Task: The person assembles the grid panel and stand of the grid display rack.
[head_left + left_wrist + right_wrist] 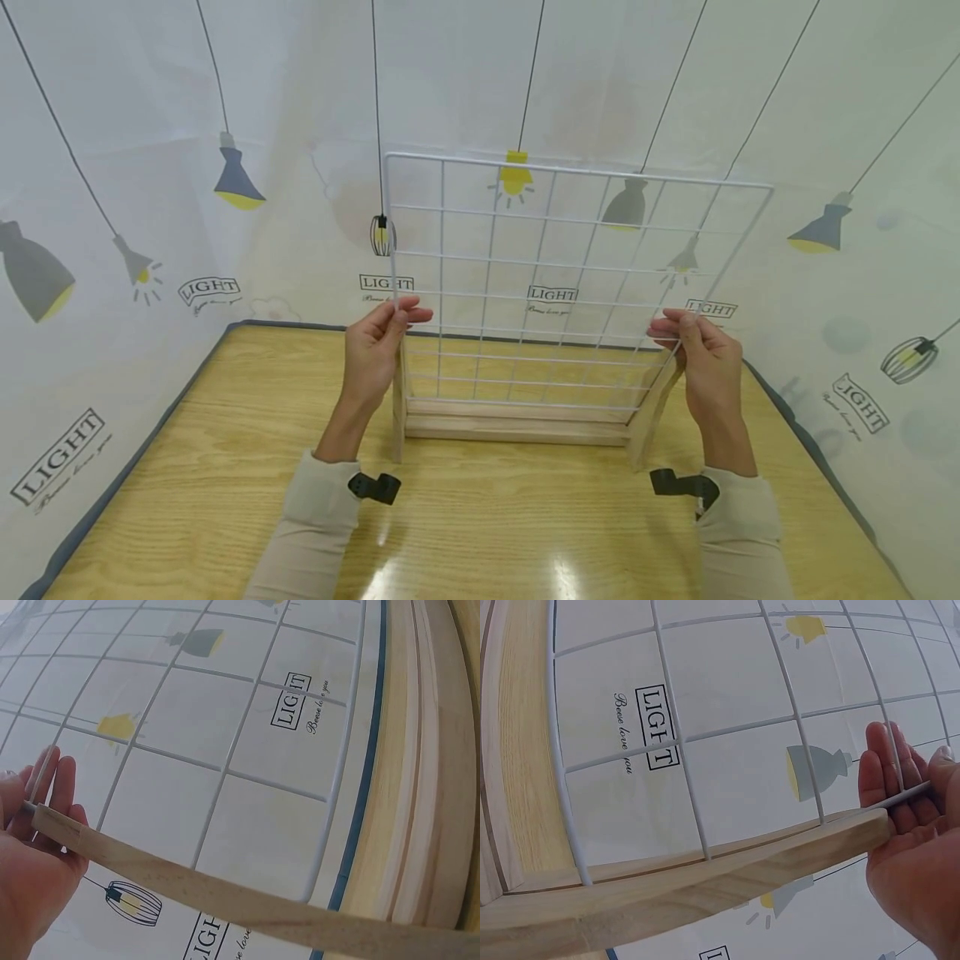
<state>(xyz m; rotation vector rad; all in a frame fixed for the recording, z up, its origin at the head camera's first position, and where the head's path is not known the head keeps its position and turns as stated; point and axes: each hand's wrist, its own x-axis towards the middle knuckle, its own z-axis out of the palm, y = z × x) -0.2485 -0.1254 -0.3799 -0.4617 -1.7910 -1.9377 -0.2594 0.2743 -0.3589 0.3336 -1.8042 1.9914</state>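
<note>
A white wire grid panel [577, 171] stands upright, leaning slightly, between the two side posts of a pale wooden stand [517, 429]. My left hand [375, 333] pinches the panel's left edge wire between thumb and fingers, just above the top of the left post [187, 887]. On the opposite edge, my right hand [708, 354] grips the right wire the same way, close to the end of the right post [705, 894]. Fingertips of both hands reach behind the mesh. In the right wrist view the panel's lower corner lies against the post's inner side.
The stand rests on a wood-grain table [525, 508]. Behind and to both sides hangs a pale cloth [300, 100] printed with lamps and the word LIGHT. Black camera mounts [377, 487] sit on both sleeve cuffs.
</note>
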